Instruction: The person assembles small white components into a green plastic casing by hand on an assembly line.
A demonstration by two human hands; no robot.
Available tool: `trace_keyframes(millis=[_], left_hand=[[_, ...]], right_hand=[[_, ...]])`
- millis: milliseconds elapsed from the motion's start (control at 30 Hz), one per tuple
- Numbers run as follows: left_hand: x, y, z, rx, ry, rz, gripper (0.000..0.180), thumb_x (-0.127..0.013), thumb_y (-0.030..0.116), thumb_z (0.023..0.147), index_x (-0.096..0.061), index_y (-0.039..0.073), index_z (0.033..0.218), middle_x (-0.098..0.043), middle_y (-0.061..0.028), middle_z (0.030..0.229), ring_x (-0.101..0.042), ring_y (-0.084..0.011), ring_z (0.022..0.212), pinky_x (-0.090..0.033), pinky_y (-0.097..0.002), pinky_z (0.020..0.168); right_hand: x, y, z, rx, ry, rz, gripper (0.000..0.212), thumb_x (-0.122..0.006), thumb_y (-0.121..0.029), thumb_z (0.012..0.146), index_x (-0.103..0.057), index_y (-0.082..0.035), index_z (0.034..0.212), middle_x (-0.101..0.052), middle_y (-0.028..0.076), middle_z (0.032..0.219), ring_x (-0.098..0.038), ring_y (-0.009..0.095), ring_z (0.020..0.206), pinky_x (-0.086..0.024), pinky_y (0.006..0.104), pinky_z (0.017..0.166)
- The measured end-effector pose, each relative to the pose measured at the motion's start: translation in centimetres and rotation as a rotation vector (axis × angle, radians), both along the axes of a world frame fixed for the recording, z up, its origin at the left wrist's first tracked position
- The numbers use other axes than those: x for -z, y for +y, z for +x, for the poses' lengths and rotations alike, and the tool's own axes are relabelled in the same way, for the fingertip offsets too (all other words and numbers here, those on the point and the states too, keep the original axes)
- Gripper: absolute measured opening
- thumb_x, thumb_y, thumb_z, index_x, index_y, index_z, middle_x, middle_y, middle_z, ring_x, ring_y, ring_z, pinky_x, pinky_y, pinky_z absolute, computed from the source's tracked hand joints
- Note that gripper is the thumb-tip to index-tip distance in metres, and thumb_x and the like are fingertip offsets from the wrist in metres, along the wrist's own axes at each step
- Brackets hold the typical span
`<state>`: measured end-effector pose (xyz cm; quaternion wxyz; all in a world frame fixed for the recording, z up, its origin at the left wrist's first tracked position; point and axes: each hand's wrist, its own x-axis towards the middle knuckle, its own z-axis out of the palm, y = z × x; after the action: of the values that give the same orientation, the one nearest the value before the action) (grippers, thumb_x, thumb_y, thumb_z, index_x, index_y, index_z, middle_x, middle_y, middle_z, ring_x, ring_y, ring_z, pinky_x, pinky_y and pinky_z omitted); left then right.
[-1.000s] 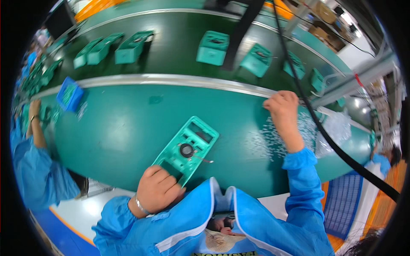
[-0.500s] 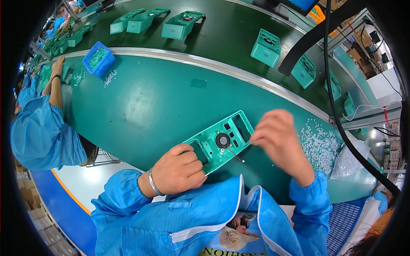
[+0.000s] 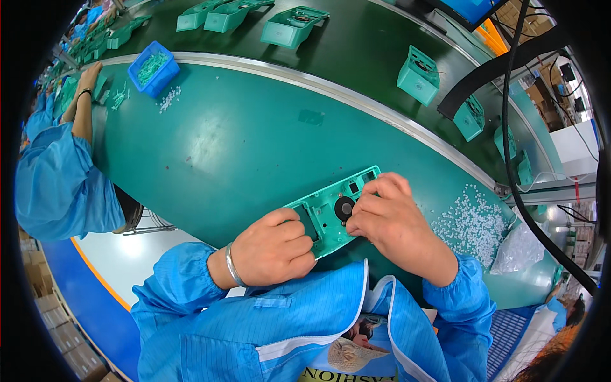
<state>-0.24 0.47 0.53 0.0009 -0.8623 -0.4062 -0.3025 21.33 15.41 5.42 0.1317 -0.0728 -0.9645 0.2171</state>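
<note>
A green plastic housing (image 3: 329, 237) lies tilted on the green worktable in front of me, its inner side up. Set into it is a round black speaker (image 3: 344, 208). My left hand (image 3: 272, 245), a silver bracelet at its wrist, is closed on the housing's left end. My right hand (image 3: 389, 219) is over the right part, thumb and fingertips pinched together at the lower edge of the speaker. Whatever sits between those fingertips is hidden, and the hand covers part of the housing's right half.
Small white pieces (image 3: 470, 223) are scattered right of my right hand, beside a clear plastic bag (image 3: 519, 249). A blue bin (image 3: 153, 69) holds green parts at the far left. Beyond the metal rail, more green housings (image 3: 294, 27) stand on a dark belt. A co-worker's arm (image 3: 83, 105) is at left.
My right hand has come left and down, from the housing's right end onto the speaker. The thin red wire seen before is now covered. My left hand keeps its hold.
</note>
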Motion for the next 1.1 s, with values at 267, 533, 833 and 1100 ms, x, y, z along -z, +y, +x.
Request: trace_keyframes(millis=[267, 533, 833, 1100], left_hand=[[-0.1, 0.1, 0.0, 0.023, -0.025, -0.020, 0.023, -0.078, 0.014, 0.072, -0.055, 0.012, 0.073, -0.045, -0.0021, 0.070, -0.052, -0.0209, 0.070, -0.051, -0.0404, 0.084], [-0.1, 0.2, -0.1, 0.025, -0.041, -0.027, 0.024, -0.078, 0.014, 0.071, -0.054, 0.011, 0.073, -0.046, -0.0022, 0.070, -0.052, -0.0215, 0.070, -0.051, -0.0397, 0.084], [-0.5, 0.5, -0.1, -0.002, 0.029, -0.026, 0.023, -0.078, 0.015, 0.070, -0.055, 0.012, 0.070, -0.048, -0.0024, 0.070, -0.054, -0.0220, 0.072, -0.050, -0.0389, 0.083], [-2.1, 10.9, -4.0, -0.189, 0.090, 0.139, 0.024, -0.078, 0.016, 0.075, -0.055, 0.010, 0.072, -0.053, -0.0086, 0.075, -0.055, -0.0321, 0.077, -0.045, -0.0472, 0.077]], right_hand=[[-1.8, -1.0, -0.8, 0.024, -0.096, 0.193, 0.010, -0.074, -0.009, 0.071, -0.071, -0.010, 0.080, -0.064, -0.001, 0.085, -0.058, 0.025, 0.102, -0.040, 0.0480, 0.105], [0.9, 1.3, -0.3, 0.058, -0.125, -0.223, 0.011, -0.082, -0.018, 0.076, -0.074, -0.016, 0.082, -0.065, -0.004, 0.086, -0.057, 0.021, 0.102, -0.038, 0.0414, 0.101], [0.1, 1.1, -0.1, 0.062, -0.016, -0.112, 0.011, -0.078, -0.015, 0.080, -0.073, -0.014, 0.089, -0.066, -0.001, 0.086, -0.056, 0.025, 0.100, -0.038, 0.0428, 0.101], [-4.7, -0.1, 8.1, 0.292, 0.003, -0.064, 0.017, -0.081, -0.017, 0.080, -0.073, -0.011, 0.094, -0.067, 0.004, 0.088, -0.062, 0.028, 0.093, -0.045, 0.0419, 0.087]])
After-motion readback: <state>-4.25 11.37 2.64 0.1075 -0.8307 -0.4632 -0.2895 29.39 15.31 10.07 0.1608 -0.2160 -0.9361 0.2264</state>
